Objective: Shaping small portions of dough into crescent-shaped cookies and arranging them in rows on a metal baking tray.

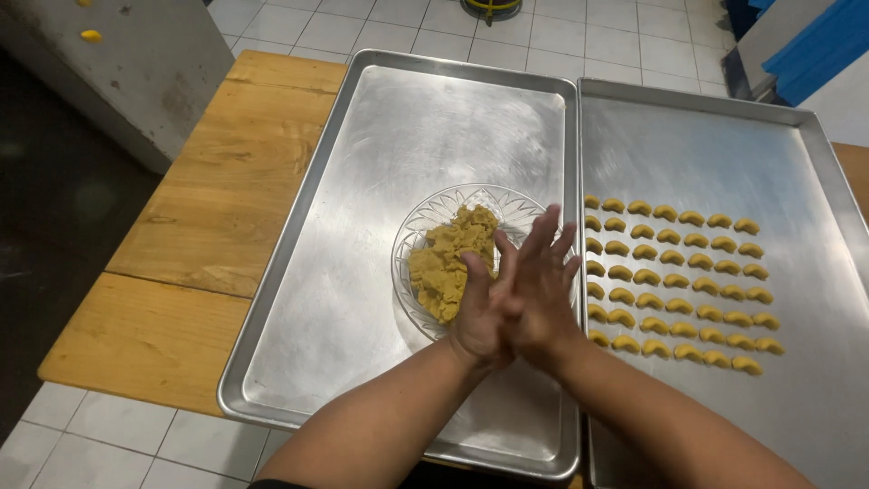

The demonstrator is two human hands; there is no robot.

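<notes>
Hands: left (480, 312) and right (543, 285) pressed palm to palm, contents hidden | dough (448, 263): heaped in bowl (507, 206) on left tray (380, 136) | crescents (679, 285): several rows laid on right tray (724, 145); much dough left

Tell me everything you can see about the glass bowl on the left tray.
The glass bowl is clear, round and shallow, with a cut, ribbed pattern in its wall. It stands upright on the left metal tray, close to that tray's right edge. A rough lump of yellow-brown dough fills its middle. The person's left hand and right hand, pressed together, cover its lower right rim.
</notes>
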